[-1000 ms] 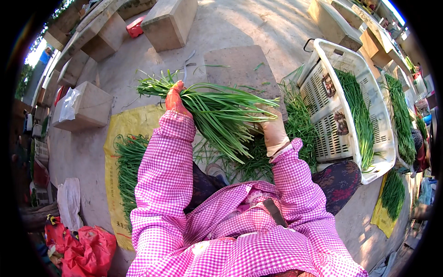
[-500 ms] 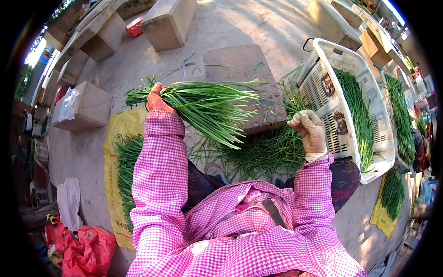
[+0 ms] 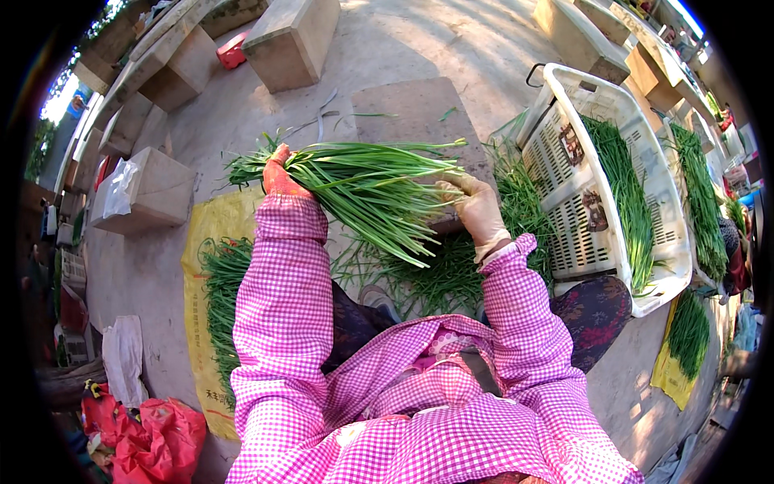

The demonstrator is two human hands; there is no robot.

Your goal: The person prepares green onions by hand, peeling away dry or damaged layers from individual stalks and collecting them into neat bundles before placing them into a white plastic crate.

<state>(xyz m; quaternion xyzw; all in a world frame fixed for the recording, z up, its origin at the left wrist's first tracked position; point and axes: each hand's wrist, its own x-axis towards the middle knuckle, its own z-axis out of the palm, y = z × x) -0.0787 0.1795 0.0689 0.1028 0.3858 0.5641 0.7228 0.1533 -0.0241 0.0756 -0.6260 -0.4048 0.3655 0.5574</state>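
Observation:
My left hand [image 3: 282,173], in an orange-red glove, is wrapped round a bunch of garlic chives [image 3: 363,181] near its left end. The long green stalks fan out sideways to the right. At their loose right-hand ends is my right hand [image 3: 479,211], in a pale glove, its fingers bent together on a few of the stalks; the fingertips are partly lost among the green. Under the bunch lies a brown board [image 3: 411,101] with a few scraps on it. A heap of loose green stalks [image 3: 451,278] covers the floor between the board and my feet.
To the right stands a tilted white plastic crate [image 3: 564,218] holding chives [image 3: 619,194]. More chives [image 3: 219,278] lie on a yellow sack [image 3: 214,214] at my left. Red plastic bags [image 3: 161,440] sit at lower left. Concrete blocks [image 3: 290,40] stand farther off.
My right hand has moved left from beside the crate, where it was a closed fist, to the right ends of the bunch. The left hand still grips the bunch.

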